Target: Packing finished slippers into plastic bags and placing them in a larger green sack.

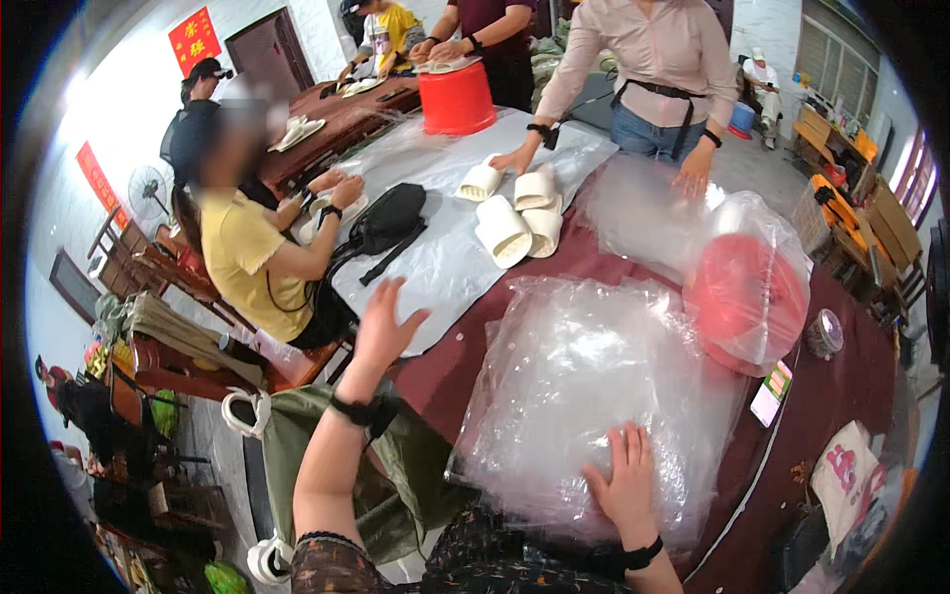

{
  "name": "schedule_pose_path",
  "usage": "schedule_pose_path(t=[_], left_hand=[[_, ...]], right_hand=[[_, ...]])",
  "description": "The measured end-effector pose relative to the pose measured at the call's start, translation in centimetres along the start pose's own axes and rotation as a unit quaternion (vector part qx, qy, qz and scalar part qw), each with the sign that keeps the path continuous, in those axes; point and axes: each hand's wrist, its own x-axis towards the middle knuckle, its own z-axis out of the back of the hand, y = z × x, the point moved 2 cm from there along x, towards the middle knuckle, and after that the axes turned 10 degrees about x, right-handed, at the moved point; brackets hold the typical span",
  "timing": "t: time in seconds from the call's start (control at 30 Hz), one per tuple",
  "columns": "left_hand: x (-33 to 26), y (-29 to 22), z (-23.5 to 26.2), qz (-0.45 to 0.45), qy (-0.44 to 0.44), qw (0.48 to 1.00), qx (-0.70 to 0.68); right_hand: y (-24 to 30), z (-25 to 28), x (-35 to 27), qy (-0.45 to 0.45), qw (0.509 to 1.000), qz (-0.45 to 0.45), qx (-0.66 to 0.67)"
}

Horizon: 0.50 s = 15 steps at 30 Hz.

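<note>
I see a long dark red tabletop running away from me, with a big sheet of clear plastic spread over its far half. Nearer to me lies a thick stack of clear plastic bags, crinkled and shiny, flat on the tabletop right in front of my body. My right hand rests palm down on the near edge of that stack, fingers spread flat, gripping nothing. My left hand is up in the air to the left of the stack and clear of it, fingers splayed apart and holding nothing, above the near corner of the plastic sheet. So my two hands are well apart, with the stack between them and lying more toward the right one.

Beyond the stack to the right is a red basin wrapped in a clear bag. Farther up the sheet sit a red bucket, a black bag and four white rolled pieces. A person in a pink shirt leans both hands on the tabletop; a person in a yellow shirt sits at the left.
</note>
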Motion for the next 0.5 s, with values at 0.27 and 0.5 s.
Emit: schedule_pose_path(t=[0.27, 0.5], left_hand=[[17.6, -3.8, -17.8, 0.016, -0.039, 0.994, 0.097], [18.3, -8.7, -16.5, 0.05, 0.24, 0.968, 0.059]], right_hand=[[0.6, -0.2, -0.4, 0.009, 1.0, 0.005, 0.021], [-0.5, -0.2, -0.5, 0.007, 0.999, -0.035, 0.028]])
